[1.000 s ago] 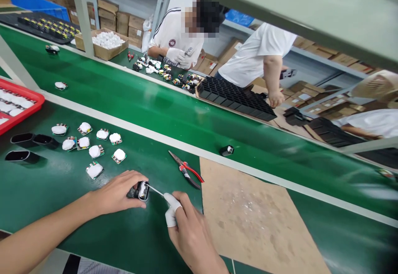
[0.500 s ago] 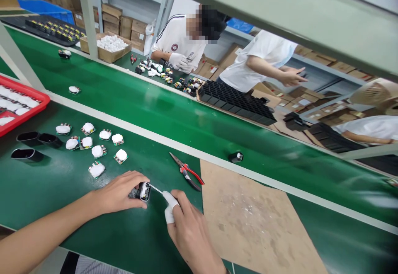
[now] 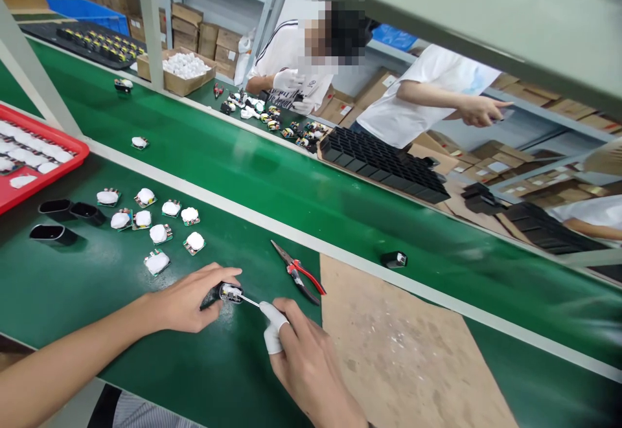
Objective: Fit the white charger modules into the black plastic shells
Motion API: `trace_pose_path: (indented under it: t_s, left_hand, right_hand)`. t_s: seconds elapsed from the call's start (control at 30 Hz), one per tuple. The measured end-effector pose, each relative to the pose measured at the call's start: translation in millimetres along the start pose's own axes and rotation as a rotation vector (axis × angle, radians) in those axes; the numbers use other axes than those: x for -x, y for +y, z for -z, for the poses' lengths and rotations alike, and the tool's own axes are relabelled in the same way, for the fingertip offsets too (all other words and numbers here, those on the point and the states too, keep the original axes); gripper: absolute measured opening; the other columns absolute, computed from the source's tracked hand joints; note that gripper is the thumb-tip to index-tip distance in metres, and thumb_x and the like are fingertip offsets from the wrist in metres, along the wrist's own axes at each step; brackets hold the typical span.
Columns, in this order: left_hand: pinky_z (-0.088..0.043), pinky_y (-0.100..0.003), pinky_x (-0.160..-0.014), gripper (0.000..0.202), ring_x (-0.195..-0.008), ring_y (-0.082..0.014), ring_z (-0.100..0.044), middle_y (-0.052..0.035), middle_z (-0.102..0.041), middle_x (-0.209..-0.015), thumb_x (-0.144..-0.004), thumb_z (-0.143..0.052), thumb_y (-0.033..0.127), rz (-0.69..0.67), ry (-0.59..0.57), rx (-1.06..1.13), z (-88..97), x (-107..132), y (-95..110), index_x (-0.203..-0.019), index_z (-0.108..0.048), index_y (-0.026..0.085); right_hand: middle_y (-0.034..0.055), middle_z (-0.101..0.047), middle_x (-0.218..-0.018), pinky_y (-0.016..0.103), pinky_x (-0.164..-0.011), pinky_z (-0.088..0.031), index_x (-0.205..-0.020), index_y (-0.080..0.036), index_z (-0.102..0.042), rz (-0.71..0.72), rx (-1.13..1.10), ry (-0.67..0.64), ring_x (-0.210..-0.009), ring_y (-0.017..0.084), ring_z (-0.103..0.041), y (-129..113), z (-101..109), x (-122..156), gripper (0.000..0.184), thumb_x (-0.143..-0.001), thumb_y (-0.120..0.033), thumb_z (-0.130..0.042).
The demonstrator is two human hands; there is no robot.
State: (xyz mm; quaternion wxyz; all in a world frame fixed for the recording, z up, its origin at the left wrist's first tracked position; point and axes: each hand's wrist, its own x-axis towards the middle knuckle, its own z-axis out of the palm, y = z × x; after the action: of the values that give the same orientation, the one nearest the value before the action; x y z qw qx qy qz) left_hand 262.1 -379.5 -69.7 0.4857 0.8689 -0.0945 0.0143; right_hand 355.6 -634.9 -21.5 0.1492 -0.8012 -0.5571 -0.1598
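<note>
My left hand (image 3: 187, 300) grips a small black housing with a white insert (image 3: 228, 292) and holds it down on the green bench top. My right hand (image 3: 306, 363), with a white cot on its forefinger, pinches a thin metal tool (image 3: 247, 299) whose tip is in the housing's open end. Red-handled pliers (image 3: 299, 276) lie just beyond my right hand. Several small circuit boards with white blobs (image 3: 155, 221) lie left of my hands, with empty black housings (image 3: 63, 217) further left.
A brown cardboard sheet (image 3: 403, 350) covers the bench on the right. A green conveyor belt (image 3: 291, 188) carries a black part (image 3: 394, 259) and small pieces. A red tray (image 3: 29, 156) stands at the left. Other people work across the belt by black trays (image 3: 383, 166).
The black part on the belt has drifted right. My hands stay on the housing and tool. The person at the back right has raised an arm.
</note>
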Motion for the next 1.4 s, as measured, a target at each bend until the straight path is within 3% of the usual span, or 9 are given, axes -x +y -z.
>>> trace_pose_path:
  t_s: [0.87,1.17,1.3,1.4]
  left_hand:
    - [-0.049,-0.042,-0.116,0.076,-0.134,-0.0221,-0.059,-0.0008,-0.066,-0.141,-0.096,-0.055,0.010,0.031,-0.007,0.014,-2.6,-1.2,-2.2,-0.161,-0.028,0.038]
    - [-0.051,-0.041,-0.112,0.070,-0.131,-0.0241,-0.062,-0.0048,-0.066,-0.139,-0.095,-0.057,0.010,0.019,0.006,-0.001,-2.4,-0.4,-3.1,-0.157,-0.035,0.033]
    - [-0.058,-0.038,-0.098,0.043,-0.112,-0.0230,-0.068,-0.0073,-0.067,-0.128,-0.097,-0.058,0.012,0.007,0.022,-0.047,-1.1,0.5,-3.7,-0.137,-0.052,0.027]
    - [-0.056,-0.039,-0.103,0.029,-0.119,-0.0245,-0.066,-0.0092,-0.068,-0.128,-0.103,-0.060,0.019,-0.115,0.029,-0.072,-2.0,-0.2,-5.1,-0.131,-0.057,0.024]
  right_hand:
    - [0.0099,-0.064,-0.108,0.031,-0.058,-0.042,-0.091,-0.022,-0.053,-0.026,-0.063,-0.008,-0.068,0.017,-0.057,4.6,-17.1,-6.5,0.023,-0.095,-0.002,-0.042]
    - [0.0093,-0.066,-0.107,0.031,-0.054,-0.042,-0.090,-0.021,-0.057,-0.006,-0.048,-0.059,-0.063,0.016,-0.055,5.6,-2.8,-11.4,0.025,-0.092,-0.001,-0.042]
    - [0.0087,-0.066,-0.108,0.029,-0.052,-0.045,-0.108,-0.020,-0.062,-0.073,-0.114,-0.085,-0.063,0.015,-0.058,10.7,5.0,-8.8,0.027,-0.095,-0.005,-0.042]
    - [0.0091,-0.066,-0.113,0.026,-0.053,-0.050,-0.129,-0.020,-0.059,-0.205,-0.171,-0.073,-0.064,0.014,-0.062,22.0,1.4,3.6,0.033,-0.101,-0.012,-0.043]
